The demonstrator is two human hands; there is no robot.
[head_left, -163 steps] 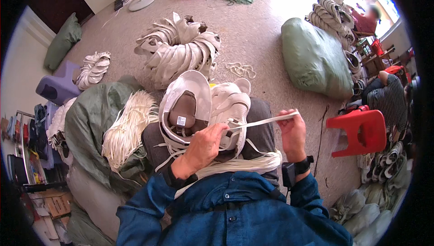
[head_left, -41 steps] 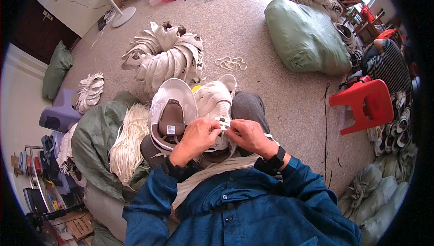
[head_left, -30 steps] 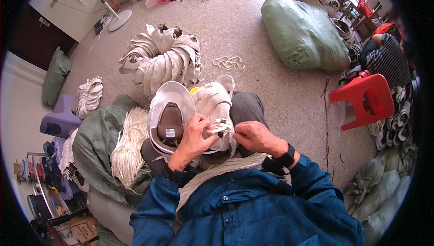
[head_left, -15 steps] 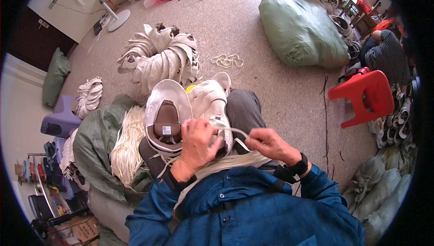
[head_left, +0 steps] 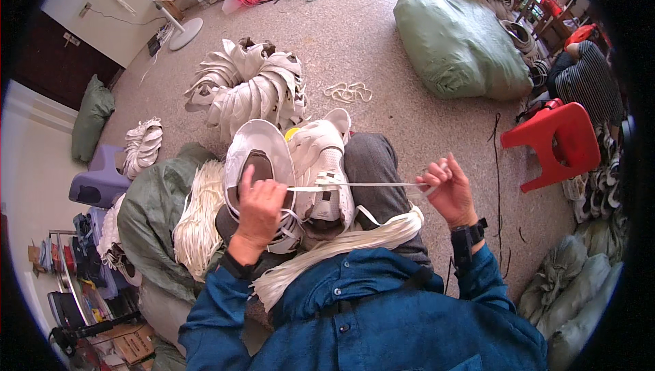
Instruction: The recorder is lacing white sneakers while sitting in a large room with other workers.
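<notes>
A white shoelace (head_left: 382, 184) is pulled taut across the tongue area of a white shoe (head_left: 317, 142) that rests on my lap, toe pointing away. My left hand (head_left: 259, 213) is closed on the lace's left side, over a second white shoe (head_left: 254, 132) with a brown insole. Out to the right, over the floor, my right hand (head_left: 447, 190) pinches the other side of the lace, its end looping at the fingers. A thick bundle of white laces (head_left: 348, 245) lies across my lap, below the shoes.
Another lace bundle (head_left: 198, 221) hangs over a green sack (head_left: 153, 200) at my left. Ahead on the floor are a ring of stacked shoe uppers (head_left: 256, 91) and a loose lace (head_left: 348, 91). A large green sack (head_left: 457, 47) and red stool (head_left: 556, 146) stand right; a person (head_left: 587, 81) sits beyond.
My hands have moved apart, the left one leftward and the right one outward and up. The lace, slack and curved before, is now straight across the shoe.
</notes>
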